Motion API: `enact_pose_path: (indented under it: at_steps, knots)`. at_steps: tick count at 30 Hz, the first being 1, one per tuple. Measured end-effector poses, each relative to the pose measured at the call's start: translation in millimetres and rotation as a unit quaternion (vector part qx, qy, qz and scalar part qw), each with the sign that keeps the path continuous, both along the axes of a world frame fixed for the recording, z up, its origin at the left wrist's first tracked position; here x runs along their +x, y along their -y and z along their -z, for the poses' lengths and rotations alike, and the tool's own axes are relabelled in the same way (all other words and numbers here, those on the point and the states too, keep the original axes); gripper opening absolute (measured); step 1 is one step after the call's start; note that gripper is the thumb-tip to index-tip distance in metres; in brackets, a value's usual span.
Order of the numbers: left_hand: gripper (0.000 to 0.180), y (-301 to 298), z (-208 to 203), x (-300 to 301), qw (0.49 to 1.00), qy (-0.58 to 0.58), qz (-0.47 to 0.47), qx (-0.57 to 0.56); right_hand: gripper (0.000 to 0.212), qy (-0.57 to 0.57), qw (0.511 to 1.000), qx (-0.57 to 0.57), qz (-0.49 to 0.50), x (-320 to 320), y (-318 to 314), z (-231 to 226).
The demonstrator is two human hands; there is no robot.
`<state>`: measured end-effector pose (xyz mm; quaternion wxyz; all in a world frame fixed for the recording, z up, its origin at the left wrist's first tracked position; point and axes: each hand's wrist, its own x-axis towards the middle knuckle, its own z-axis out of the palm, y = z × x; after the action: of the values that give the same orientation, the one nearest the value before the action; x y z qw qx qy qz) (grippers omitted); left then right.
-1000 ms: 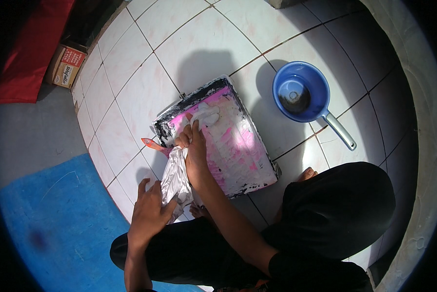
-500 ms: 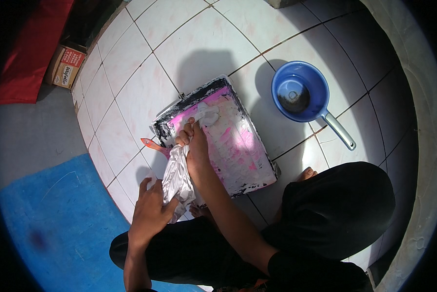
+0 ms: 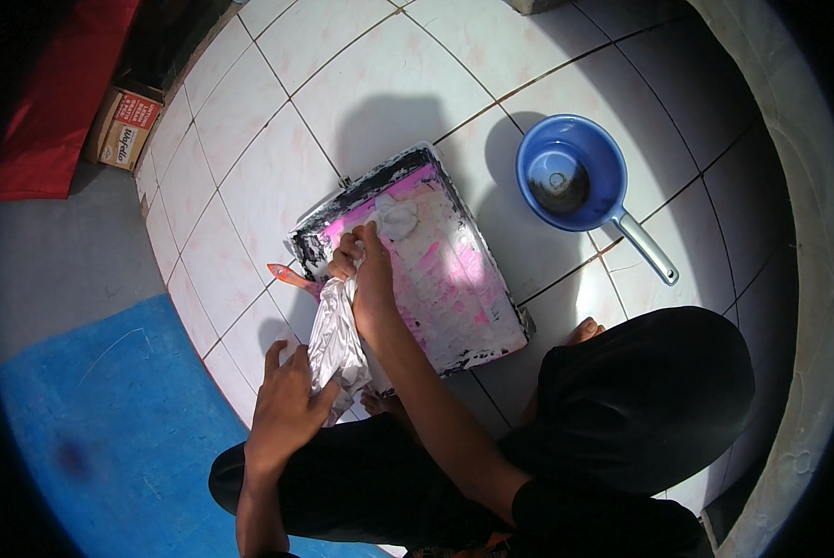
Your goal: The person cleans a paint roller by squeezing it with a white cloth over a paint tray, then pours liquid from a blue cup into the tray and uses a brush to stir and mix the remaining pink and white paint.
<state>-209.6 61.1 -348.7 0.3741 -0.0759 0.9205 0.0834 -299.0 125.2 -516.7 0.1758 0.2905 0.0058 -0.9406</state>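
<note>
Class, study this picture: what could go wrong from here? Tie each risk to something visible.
Pink and white smears in the tray could rub onto the right hand, which holds crinkled silvery material.

The orange-handled brush juts past the tray's edge; a bump might dislodge it.

The blue dipper has its handle near the knee in this view; moving that leg might knock it.

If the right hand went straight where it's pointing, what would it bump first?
Probably the black-smeared far wall of the rectangular tray with pink and white smears. The right hand points that way, but its height isn't clear, so it might pass over.
</note>
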Motion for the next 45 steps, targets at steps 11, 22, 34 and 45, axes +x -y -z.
enact_pose_path:
  at_steps: [11, 22, 34, 45]
  knots:
    - [0.057, 10.1, 12.3, 4.6, 0.997, -0.068, 0.045, 0.017, 0.029, 0.125, 0.992, 0.027, 0.006, -3.6, 7.6, 15.4]
    - [0.048, 4.7, 5.5, 4.9, 0.998, -0.037, -0.031, 0.042, 0.025, -0.106, 0.990, -0.068, -0.060, 14.5, -11.4, 10.8]
    - [0.044, 11.1, 2.6, 12.2, 0.990, -0.130, -0.018, 0.044, 0.049, -0.158, 0.966, -0.094, -0.181, 37.2, -5.5, -16.5]
    - [0.039, 8.9, -9.8, 10.2, 0.988, -0.095, -0.093, 0.085, 0.058, -0.307, 0.938, -0.106, -0.121, 46.8, -15.6, -22.7]
